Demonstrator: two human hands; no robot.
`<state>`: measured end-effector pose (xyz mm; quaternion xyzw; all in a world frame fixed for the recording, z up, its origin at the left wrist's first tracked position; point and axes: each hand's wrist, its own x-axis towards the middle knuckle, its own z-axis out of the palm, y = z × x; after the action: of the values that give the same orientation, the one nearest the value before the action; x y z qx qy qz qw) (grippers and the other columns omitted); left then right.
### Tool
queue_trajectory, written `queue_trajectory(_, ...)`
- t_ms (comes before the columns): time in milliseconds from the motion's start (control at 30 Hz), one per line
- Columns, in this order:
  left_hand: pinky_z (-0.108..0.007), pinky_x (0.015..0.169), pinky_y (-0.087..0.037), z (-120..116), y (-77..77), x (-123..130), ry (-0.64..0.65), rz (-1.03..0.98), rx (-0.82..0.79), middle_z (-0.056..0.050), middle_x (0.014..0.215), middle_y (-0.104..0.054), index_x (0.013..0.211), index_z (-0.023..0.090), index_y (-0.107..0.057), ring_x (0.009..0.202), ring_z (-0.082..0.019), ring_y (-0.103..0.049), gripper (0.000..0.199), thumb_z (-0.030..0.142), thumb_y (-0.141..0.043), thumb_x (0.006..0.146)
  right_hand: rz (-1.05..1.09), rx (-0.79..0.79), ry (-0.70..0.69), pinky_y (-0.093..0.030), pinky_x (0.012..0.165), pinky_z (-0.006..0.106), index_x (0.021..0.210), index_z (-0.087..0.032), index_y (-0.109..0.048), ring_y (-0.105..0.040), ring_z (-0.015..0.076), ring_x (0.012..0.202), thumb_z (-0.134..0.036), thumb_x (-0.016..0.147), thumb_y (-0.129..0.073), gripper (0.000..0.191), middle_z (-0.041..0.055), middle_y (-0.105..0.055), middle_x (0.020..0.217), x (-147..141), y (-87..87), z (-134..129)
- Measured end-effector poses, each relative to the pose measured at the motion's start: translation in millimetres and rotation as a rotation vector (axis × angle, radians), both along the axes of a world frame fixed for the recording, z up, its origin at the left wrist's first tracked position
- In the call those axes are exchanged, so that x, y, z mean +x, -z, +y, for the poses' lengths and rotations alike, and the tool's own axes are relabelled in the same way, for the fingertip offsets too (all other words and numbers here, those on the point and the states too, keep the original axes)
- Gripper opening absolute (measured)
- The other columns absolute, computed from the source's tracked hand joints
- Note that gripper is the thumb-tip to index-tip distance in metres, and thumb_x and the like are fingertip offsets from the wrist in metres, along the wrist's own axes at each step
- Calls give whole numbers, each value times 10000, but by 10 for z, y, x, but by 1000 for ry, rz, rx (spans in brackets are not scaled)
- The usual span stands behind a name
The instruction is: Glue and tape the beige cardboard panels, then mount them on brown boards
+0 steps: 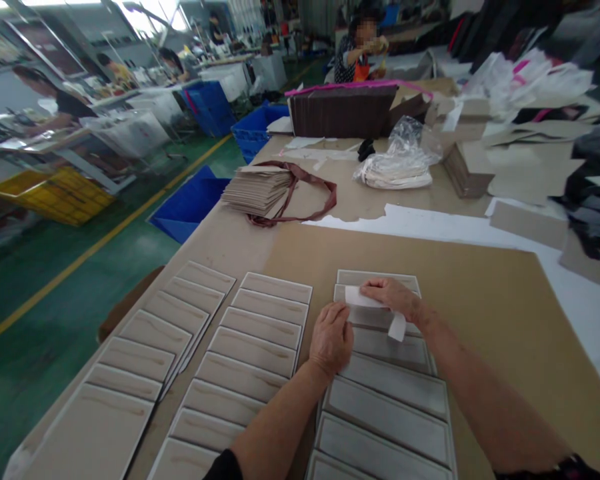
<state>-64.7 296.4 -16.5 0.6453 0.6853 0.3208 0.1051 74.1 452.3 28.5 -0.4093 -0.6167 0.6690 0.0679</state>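
My right hand point(393, 297) pinches a white strip point(365, 297) over the upper part of the right column of overlapping grey panels point(390, 393). One end of the strip hangs below my fingers. At the left edge of that column rests my left hand point(333, 337), its fingers bent and close together near the strip's left end; whether they grip anything is hidden. Two more columns of overlapping beige panels, the middle one point(253, 333) and the left one point(140, 363), lie to the left, with brownish streaks on them.
Beyond the panels lie a stack of beige pieces point(257, 190) with a brown strap point(325, 180), a plastic-wrapped bundle point(397, 163) and a dark brown stack point(340, 113). Blue bins point(187, 203) stand beyond the table's left edge. A person point(355, 57) is at the far end.
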Motion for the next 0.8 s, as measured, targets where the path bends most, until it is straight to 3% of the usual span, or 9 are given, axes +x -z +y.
queue_trajectory(133,-448,1088,-399,-9,1,-29,10,-33,3,-77,1250,-565,1173,186,-562,1206,-227,-464,342,129,-511,839,28,-10,-6,-316,466,224,841,-194,-623,-393,89,513,-587,689,-647,422,-50,-506,618,-153,74,108)
queue_trajectory(300,-463,1067,-419,-41,50,-29,-23,-53,2,-88,1258,-539,1167,197,-548,1198,-231,-474,347,130,-510,829,-196,436,-135,-316,556,260,711,-171,-660,-426,115,561,-446,736,-563,293,-25,-540,576,-266,137,196)
queue_trajectory(367,-456,1057,-432,-51,71,-16,-74,-65,-14,-107,1286,-493,1197,190,-512,1213,-237,-462,392,131,-528,810,-260,517,-158,-314,564,267,706,-173,-668,-439,125,569,-426,748,-534,289,-19,-552,569,-277,153,204)
queue_trajectory(467,-454,1064,-426,-57,84,4,-127,-58,-23,-134,1329,-420,1263,172,-438,1258,-252,-415,489,130,-543,786,-264,517,-163,-322,574,269,710,-171,-675,-442,127,572,-436,749,-530,305,-17,-560,577,-262,153,185)
queue_trajectory(633,-477,1072,-412,-56,62,17,-132,-47,-21,-135,1307,-413,1258,176,-413,1252,-261,-404,494,130,-539,782,-116,284,-131,-355,590,260,851,-165,-704,-468,129,594,-486,741,-543,375,-14,-617,660,-246,141,142)
queue_trajectory(800,-491,1059,-416,-56,52,17,-155,-82,-31,-134,1286,-429,1213,185,-435,1234,-259,-431,468,130,-553,765,-217,475,-200,-383,645,277,778,-172,-720,-532,156,641,-389,763,-518,297,9,-662,674,-293,198,165)
